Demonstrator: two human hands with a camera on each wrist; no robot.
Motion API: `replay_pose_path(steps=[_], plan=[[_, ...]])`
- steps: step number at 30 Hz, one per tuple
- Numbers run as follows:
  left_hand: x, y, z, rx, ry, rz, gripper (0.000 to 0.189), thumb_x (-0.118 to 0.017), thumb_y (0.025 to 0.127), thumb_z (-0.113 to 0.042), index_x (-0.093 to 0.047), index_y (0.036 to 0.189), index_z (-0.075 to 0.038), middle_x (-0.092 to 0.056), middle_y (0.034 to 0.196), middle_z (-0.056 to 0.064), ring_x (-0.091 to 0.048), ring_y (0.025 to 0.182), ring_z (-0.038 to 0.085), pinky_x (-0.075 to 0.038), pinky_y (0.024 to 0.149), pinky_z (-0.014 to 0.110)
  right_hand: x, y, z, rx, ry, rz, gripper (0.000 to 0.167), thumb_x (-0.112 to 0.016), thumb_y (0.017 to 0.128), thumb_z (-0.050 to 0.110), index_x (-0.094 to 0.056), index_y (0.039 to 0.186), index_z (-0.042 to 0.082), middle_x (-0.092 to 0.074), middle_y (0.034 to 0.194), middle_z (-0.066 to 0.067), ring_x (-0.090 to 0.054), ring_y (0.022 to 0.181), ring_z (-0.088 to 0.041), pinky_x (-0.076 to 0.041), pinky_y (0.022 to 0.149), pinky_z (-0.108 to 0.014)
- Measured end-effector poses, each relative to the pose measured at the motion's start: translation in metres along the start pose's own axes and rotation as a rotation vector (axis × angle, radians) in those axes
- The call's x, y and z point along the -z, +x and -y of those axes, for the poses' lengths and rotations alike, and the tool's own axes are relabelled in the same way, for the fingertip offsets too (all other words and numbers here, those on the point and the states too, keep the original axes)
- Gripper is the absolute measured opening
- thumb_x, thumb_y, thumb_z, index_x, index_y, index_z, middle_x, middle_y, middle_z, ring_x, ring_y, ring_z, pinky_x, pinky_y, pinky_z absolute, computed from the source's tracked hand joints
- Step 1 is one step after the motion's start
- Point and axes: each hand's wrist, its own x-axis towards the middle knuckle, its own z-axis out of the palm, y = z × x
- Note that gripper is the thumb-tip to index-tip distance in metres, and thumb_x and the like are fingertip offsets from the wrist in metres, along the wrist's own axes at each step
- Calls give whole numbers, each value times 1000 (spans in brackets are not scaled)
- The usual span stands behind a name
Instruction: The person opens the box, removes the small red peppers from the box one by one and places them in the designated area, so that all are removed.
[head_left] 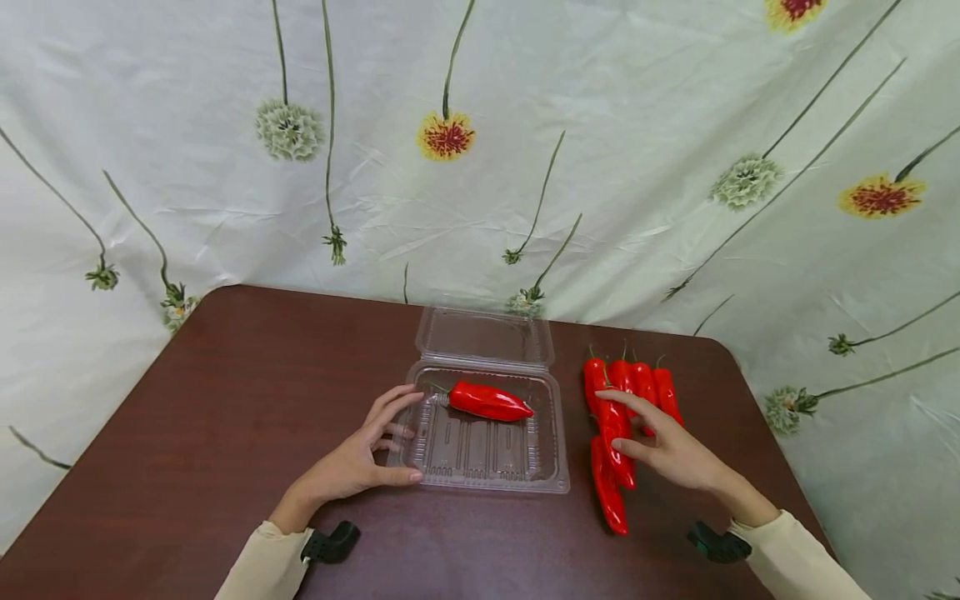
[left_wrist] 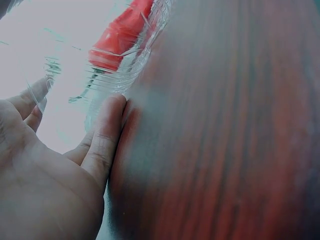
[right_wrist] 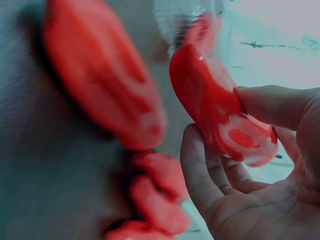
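Observation:
A clear plastic clamshell box (head_left: 476, 482) lies on the table with its lid folded back, and one red chili pepper (head_left: 491, 402) lies crosswise inside. At the box's left side, my left hand (head_left: 348, 468) touches the wall with spread, nearly straight fingers; its thumb is by the near left corner. To the right of the box, my right hand (head_left: 678, 454) pinches another red chili pepper (right_wrist: 215, 105) between thumb and fingers. In the right wrist view that pepper is raised above the others. One loose pepper (head_left: 607, 492) lies just below it, tip towards me.
A row of several red peppers (head_left: 663, 387) lies behind the right hand, stems pointing away. The dark wooden table (head_left: 247, 400) ends at a white flowered cloth (head_left: 375, 200) hanging behind and to the right. The transparent lid (head_left: 483, 335) reaches close to the table's far edge.

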Motion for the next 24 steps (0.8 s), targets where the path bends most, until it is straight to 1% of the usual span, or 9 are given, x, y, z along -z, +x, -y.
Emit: replay_pose_path(steps=[6, 7, 8, 10, 14, 17, 19, 24], plan=[[-1, 1, 1, 2, -4, -2, 98, -84, 83, -19, -22, 160, -16, -4, 165, 3, -51, 116, 29, -47, 91, 28, -4, -14, -17, 23, -32, -61, 63, -75, 90, 11, -46, 145, 19, -46, 144, -13, -54, 115, -35, -55, 84, -30], [-1, 1, 1, 5, -5, -3, 99, -84, 83, -18, -22, 160, -16, -4, 166, 2, -51, 116, 29, -47, 91, 28, -5, -16, -20, 21, -39, -70, 62, -75, 89, 11, -47, 144, 19, -47, 142, -13, -55, 112, -35, -55, 82, -29], [-1, 0, 1, 5, -4, -2, 99, -84, 83, -19, -22, 160, -16, -4, 166, 2, -51, 116, 29, -47, 91, 28, -6, -19, -22, 20, -52, -80, 61, -76, 89, 10, -48, 143, 18, -48, 141, -12, -54, 113, -33, -55, 82, -29], [0, 0, 1, 6, -4, 0, 98, -83, 83, -19, -22, 160, -17, -4, 166, 2, -52, 116, 29, -47, 92, 28, -8, -22, -27, 29, -89, -104, 60, -76, 87, 9, -51, 141, 17, -50, 140, -12, -53, 115, -27, -54, 84, -29], [0, 0, 1, 0, 0, 2, 98, -83, 83, -18, -22, 160, -16, -3, 166, 4, -52, 116, 32, -47, 91, 28, -12, -28, -37, 62, -168, -153, 57, -78, 85, 7, -55, 138, 12, -53, 138, -12, -49, 116, -8, -51, 90, -29], [0, 0, 1, -3, 0, 5, 98, -83, 84, -18, -22, 160, -16, -3, 166, 4, -51, 116, 33, -47, 91, 28, -15, -30, -42, 57, -186, -175, 57, -78, 84, 5, -57, 136, 11, -55, 136, -11, -47, 114, -2, -50, 89, -29], [0, 0, 1, -2, -2, 6, 98, -83, 83, -18, -22, 160, -15, -3, 166, 4, -50, 116, 33, -47, 91, 28, -16, -32, -43, 50, -186, -181, 56, -79, 83, 6, -57, 135, 10, -56, 134, -11, -48, 113, -4, -50, 88, -30], [0, 0, 1, -2, -1, 5, 98, -83, 84, -18, -22, 160, -15, -3, 166, 4, -50, 117, 34, -47, 91, 29, -18, -35, -45, 2, -159, -163, 55, -80, 84, 10, -58, 135, 13, -55, 133, -12, -51, 108, -14, -50, 85, -30]])
